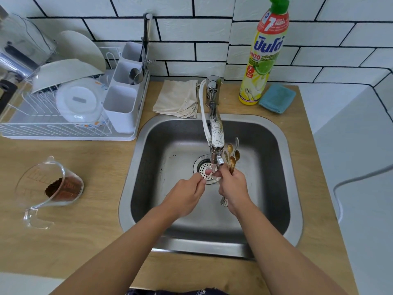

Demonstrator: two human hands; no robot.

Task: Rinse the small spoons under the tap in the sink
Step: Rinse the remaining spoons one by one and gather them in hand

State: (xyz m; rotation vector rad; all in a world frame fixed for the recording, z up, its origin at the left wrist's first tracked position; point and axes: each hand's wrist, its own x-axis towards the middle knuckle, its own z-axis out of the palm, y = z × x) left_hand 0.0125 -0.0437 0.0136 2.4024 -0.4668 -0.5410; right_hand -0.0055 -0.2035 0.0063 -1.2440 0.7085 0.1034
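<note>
My right hand (232, 188) grips a bunch of small gold and silver spoons (232, 155), bowls pointing up beside the tap (215, 133); their handle ends poke out below my wrist. My left hand (185, 196) pinches one small spoon (209, 174) and holds it in the water running from the tap spout, right over the drain strainer (204, 167). Both hands hang over the middle of the steel sink (148, 188), fingertips nearly touching.
A dish rack (63, 133) with bowls and a white cutlery holder (125, 99) stands at the left. A glass jug with brown grounds (53, 188) sits on the wooden counter. Behind the sink lie a beige cloth (176, 99), a dish soap bottle (263, 54) and a blue sponge (277, 97).
</note>
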